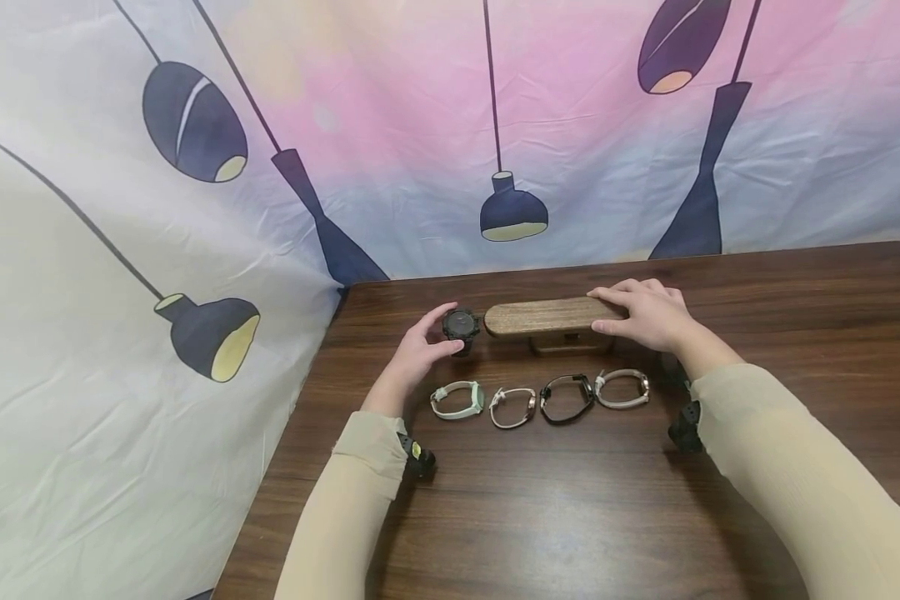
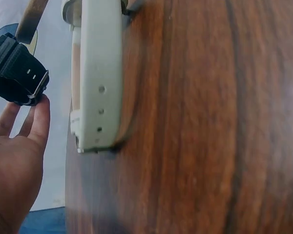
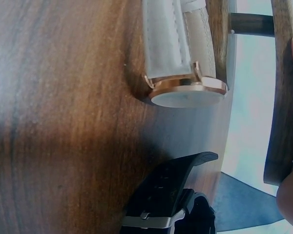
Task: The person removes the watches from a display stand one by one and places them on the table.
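Observation:
My left hand [image 1: 414, 354] pinches a black wristwatch [image 1: 461, 322] between thumb and fingers, its round dial turned up. In the left wrist view the strap side and buckle of that black watch show above the fingertips. Just right of the watch lies the rounded left end of a wooden watch stand [image 1: 536, 317], a long bar on a low base. The right hand [image 1: 651, 317] grips the bar's right end, thumb in front and fingers over the back. How far the bar runs under that hand is hidden.
In front of the stand, a mint watch [image 1: 457, 401], a thin pale watch [image 1: 512, 408], a black watch [image 1: 567, 399] and a white-strapped watch [image 1: 622, 389] form a row. Another black-strapped watch [image 3: 158, 195] lies near the right wrist. A printed cloth [image 1: 420, 150] hangs behind the table.

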The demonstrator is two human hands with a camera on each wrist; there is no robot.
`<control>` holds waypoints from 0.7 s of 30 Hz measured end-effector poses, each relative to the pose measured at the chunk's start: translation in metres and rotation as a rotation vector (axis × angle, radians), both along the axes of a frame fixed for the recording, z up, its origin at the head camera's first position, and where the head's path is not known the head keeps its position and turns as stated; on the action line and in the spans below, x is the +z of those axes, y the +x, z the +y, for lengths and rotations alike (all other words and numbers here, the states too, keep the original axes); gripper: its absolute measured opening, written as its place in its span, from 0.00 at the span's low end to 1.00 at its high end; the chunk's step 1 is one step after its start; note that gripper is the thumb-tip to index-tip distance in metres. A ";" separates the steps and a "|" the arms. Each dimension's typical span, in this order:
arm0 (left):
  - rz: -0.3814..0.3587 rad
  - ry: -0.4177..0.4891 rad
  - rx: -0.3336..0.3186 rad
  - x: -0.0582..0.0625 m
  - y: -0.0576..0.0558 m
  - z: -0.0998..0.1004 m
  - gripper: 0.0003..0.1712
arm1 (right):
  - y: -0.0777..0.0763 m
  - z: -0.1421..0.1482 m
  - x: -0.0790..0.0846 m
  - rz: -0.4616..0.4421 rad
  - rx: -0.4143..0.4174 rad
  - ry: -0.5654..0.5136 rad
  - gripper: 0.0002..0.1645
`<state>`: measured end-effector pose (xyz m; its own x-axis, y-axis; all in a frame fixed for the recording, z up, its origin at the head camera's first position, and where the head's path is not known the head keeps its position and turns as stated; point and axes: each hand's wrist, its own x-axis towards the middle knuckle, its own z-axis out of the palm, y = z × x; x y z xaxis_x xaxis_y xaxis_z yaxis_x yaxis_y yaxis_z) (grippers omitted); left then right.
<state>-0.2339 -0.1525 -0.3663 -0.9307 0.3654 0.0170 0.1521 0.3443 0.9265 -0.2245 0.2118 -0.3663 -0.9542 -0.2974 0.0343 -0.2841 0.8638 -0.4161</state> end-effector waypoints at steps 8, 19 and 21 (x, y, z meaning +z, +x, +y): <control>0.003 -0.003 0.040 -0.005 0.002 -0.014 0.37 | -0.001 -0.001 -0.001 0.003 0.000 -0.003 0.40; -0.008 -0.022 0.131 -0.013 0.007 -0.030 0.37 | 0.001 -0.001 0.000 0.008 -0.002 0.001 0.41; -0.018 -0.012 0.142 -0.014 0.008 -0.033 0.38 | 0.001 -0.001 0.000 0.008 -0.002 0.000 0.41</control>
<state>-0.2255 -0.1858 -0.3805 -0.9731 0.2303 -0.0043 0.0841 0.3722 0.9243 -0.2238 0.2103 -0.3667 -0.9543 -0.2957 0.0424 -0.2862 0.8642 -0.4139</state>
